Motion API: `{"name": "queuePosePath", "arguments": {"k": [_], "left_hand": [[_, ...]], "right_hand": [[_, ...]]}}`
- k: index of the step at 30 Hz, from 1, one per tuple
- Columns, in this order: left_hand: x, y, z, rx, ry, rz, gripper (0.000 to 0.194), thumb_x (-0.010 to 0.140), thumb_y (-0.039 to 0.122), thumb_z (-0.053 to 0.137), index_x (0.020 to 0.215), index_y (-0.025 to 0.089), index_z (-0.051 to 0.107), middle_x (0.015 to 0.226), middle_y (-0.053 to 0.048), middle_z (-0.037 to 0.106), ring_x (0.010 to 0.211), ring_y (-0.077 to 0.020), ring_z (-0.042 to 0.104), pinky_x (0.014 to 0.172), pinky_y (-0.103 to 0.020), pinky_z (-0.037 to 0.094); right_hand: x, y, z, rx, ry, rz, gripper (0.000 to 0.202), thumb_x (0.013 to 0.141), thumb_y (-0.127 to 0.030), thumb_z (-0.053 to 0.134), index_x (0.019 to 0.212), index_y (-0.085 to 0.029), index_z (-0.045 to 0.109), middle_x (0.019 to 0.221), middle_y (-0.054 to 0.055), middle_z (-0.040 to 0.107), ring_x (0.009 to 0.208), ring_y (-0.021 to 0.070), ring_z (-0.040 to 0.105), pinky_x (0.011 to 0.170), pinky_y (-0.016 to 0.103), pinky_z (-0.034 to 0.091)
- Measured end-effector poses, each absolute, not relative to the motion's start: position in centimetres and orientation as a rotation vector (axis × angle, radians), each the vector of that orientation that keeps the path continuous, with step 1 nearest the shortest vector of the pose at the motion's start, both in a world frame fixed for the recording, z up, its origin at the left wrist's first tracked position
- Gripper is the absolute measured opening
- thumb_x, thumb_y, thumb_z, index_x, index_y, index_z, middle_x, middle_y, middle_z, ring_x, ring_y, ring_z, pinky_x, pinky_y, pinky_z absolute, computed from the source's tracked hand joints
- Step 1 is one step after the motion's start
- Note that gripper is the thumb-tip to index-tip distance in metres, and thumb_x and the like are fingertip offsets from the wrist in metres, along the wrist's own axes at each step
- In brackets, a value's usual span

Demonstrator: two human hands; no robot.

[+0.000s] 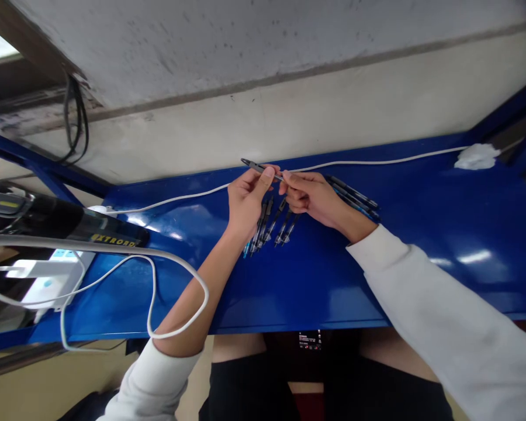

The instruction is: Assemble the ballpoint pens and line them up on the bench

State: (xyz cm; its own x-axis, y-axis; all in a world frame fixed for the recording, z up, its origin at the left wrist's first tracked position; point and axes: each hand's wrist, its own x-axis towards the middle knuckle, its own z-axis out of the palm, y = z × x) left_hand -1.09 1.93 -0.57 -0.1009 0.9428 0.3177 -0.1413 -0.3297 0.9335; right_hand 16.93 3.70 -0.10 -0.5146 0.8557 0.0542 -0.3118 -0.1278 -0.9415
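Note:
A dark pen [253,165] is held up over the blue shelf [315,280], tilted, with its clip end toward the upper left. My left hand [251,196] pinches its barrel between thumb and fingers. At the pen's other end, my right hand [309,194] has its thumb and fingertips closed on a thin light-coloured piece; its exact shape is too small to tell. Below and between the hands lie several black pens [267,221] side by side, partly hidden by my left hand. More dark pens [355,196] rest beside my right wrist.
At the left are a black cylindrical device [70,219] with yellow lettering and a white power strip [55,280]. A white cable [179,262] loops over my left forearm; another [377,162] runs along the back to a white lump [477,156]. A lit screen [310,340] shows below the shelf edge.

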Motion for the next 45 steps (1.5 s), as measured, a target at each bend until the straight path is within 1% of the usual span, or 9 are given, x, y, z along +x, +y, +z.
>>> {"name": "queuePosePath", "arguments": {"k": [9, 13, 17, 20, 25, 28, 34, 39, 45], "left_hand": [[-0.9, 1.6, 0.2, 1.46, 1.024, 1.595, 0.034, 0.103, 0.058, 0.083, 0.102, 0.024, 0.087, 0.108, -0.008, 0.087, 0.1, -0.0221, 0.081, 0.092, -0.036, 0.064], [-1.0, 1.6, 0.1, 1.517, 1.011, 1.599, 0.034, 0.107, 0.058, 0.079, 0.108, 0.024, 0.086, 0.11, -0.008, 0.087, 0.103, -0.022, 0.081, 0.093, -0.036, 0.064], [-0.9, 1.6, -0.3, 1.542, 0.997, 1.582, 0.042, 0.106, 0.064, 0.077, 0.12, 0.025, 0.084, 0.124, -0.01, 0.086, 0.114, -0.0252, 0.081, 0.094, -0.038, 0.065], [-0.7, 1.5, -0.3, 1.466, 0.997, 1.585, 0.054, 0.101, 0.072, 0.079, 0.129, 0.026, 0.082, 0.135, -0.012, 0.083, 0.128, -0.0299, 0.078, 0.099, -0.04, 0.064], [-1.1, 1.7, 0.6, 1.175, 1.023, 1.621, 0.077, 0.102, 0.093, 0.053, 0.124, 0.025, 0.082, 0.129, -0.013, 0.083, 0.126, -0.0312, 0.078, 0.098, -0.04, 0.064], [-1.5, 1.7, 1.2, 1.023, 1.036, 1.631, 0.081, 0.1, 0.097, 0.05, 0.116, 0.025, 0.082, 0.124, -0.014, 0.083, 0.124, -0.0316, 0.078, 0.098, -0.04, 0.064], [-1.8, 1.5, 1.6, 0.916, 1.04, 1.593, 0.069, 0.102, 0.092, 0.053, 0.107, 0.029, 0.081, 0.112, -0.011, 0.084, 0.116, -0.0277, 0.079, 0.093, -0.038, 0.064], [-1.4, 1.1, 1.7, 0.934, 1.004, 1.563, 0.069, 0.1, 0.093, 0.056, 0.105, 0.028, 0.08, 0.108, -0.011, 0.083, 0.116, -0.0294, 0.079, 0.091, -0.04, 0.064], [-2.0, 1.6, 0.9, 1.072, 1.047, 1.503, 0.073, 0.102, 0.095, 0.048, 0.103, 0.028, 0.078, 0.114, -0.012, 0.084, 0.116, -0.0289, 0.08, 0.09, -0.04, 0.065]], "right_hand": [[17.7, 4.2, 0.2, -0.596, -1.131, 2.094, 0.043, 0.102, -0.056, 0.083, 0.089, -0.017, 0.07, 0.061, -0.013, 0.022, 0.051, 0.0071, 0.015, 0.048, 0.025, 0.02], [17.3, 4.0, 0.4, -0.628, -1.073, 2.095, 0.041, 0.102, -0.054, 0.085, 0.089, -0.018, 0.069, 0.061, -0.013, 0.022, 0.05, 0.0069, 0.017, 0.047, 0.024, 0.023], [17.0, 3.8, 1.0, -0.625, -0.894, 1.898, 0.04, 0.095, -0.045, 0.095, 0.086, -0.023, 0.063, 0.064, -0.01, 0.038, 0.054, 0.0083, 0.035, 0.049, 0.024, 0.032], [17.4, 4.5, 1.5, -0.673, -0.748, 1.721, 0.039, 0.095, -0.045, 0.095, 0.088, -0.026, 0.062, 0.069, -0.007, 0.051, 0.062, 0.011, 0.049, 0.053, 0.024, 0.042], [18.3, 5.7, 1.3, -0.646, -0.574, 1.66, 0.035, 0.103, -0.045, 0.087, 0.089, -0.028, 0.06, 0.077, -0.005, 0.062, 0.075, 0.0139, 0.066, 0.067, 0.026, 0.056], [18.5, 5.9, 0.8, -0.535, -0.463, 1.733, 0.036, 0.109, -0.039, 0.08, 0.087, -0.027, 0.054, 0.069, -0.008, 0.054, 0.063, 0.0116, 0.058, 0.062, 0.025, 0.054], [19.4, 5.7, 0.5, -0.411, -0.233, 1.91, 0.046, 0.119, -0.045, 0.057, 0.081, -0.028, 0.037, 0.057, -0.011, 0.03, 0.044, 0.01, 0.026, 0.039, 0.024, 0.026], [20.1, 5.6, 0.5, -0.368, -0.137, 1.903, 0.05, 0.117, -0.05, 0.049, 0.079, -0.029, 0.024, 0.055, -0.01, 0.021, 0.043, 0.0109, 0.018, 0.037, 0.026, 0.019], [20.3, 5.5, 0.4, -0.453, -0.269, 1.863, 0.053, 0.112, -0.048, 0.057, 0.077, -0.028, 0.023, 0.054, -0.009, 0.02, 0.045, 0.011, 0.017, 0.039, 0.026, 0.02]]}}
